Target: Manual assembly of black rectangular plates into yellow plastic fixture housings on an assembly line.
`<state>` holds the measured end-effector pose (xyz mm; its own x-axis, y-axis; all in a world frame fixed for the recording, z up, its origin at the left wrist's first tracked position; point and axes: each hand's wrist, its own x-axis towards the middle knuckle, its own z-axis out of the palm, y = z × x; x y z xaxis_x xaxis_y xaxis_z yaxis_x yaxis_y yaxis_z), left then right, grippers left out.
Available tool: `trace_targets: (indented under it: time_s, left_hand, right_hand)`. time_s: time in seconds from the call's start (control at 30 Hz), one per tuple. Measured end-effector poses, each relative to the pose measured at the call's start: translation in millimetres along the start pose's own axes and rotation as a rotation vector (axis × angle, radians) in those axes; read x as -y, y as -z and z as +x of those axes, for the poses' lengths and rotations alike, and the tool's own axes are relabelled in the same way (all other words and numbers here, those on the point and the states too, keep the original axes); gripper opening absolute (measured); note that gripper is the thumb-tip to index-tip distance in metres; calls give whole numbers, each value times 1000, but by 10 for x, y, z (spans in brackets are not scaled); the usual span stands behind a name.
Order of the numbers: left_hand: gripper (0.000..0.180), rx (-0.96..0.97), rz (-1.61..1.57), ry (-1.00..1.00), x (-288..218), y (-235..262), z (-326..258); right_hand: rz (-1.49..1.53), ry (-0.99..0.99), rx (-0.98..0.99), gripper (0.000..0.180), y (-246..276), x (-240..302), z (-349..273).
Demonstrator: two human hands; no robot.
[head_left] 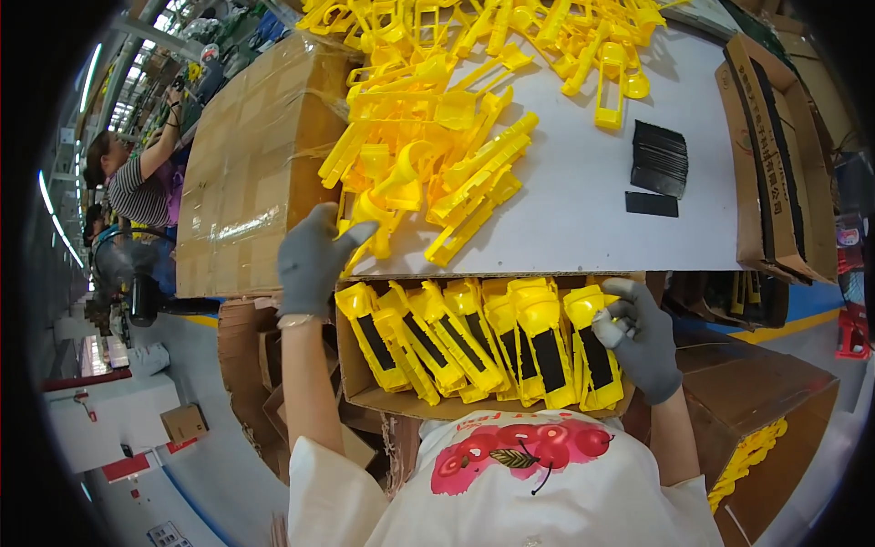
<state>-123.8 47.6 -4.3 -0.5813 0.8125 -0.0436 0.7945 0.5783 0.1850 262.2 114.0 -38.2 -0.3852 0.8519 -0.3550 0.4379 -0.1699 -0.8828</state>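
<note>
The right hand curls its fingers at the rightmost yellow plastic part, its black strip facing up, inside the open carton; whether it grips, I cannot tell; the left hand, thumb spread wide, is by the loose yellow parts on the desk; the step looks like packing; the next move likely calls for settling that part against its neighbours.

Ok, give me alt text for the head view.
A person's gray-gloved right hand is at a yellow-and-black plastic part in an open cardboard box of similar parts; the gloved left hand is at the edge of a pile of yellow parts on a white table with black strips.
</note>
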Motion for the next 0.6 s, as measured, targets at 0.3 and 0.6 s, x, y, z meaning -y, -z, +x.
trace_targets:
  time_s: [0.3,0.6]
  left_hand:
    - [55,-84,-3,-70,-67,-312,127]
    - [32,-321,-341,171,-86,707,-499]
  right_hand:
    - [-445,301,-353,23,625,-346,825]
    - [-963,512,-195,29,742,-168,1416]
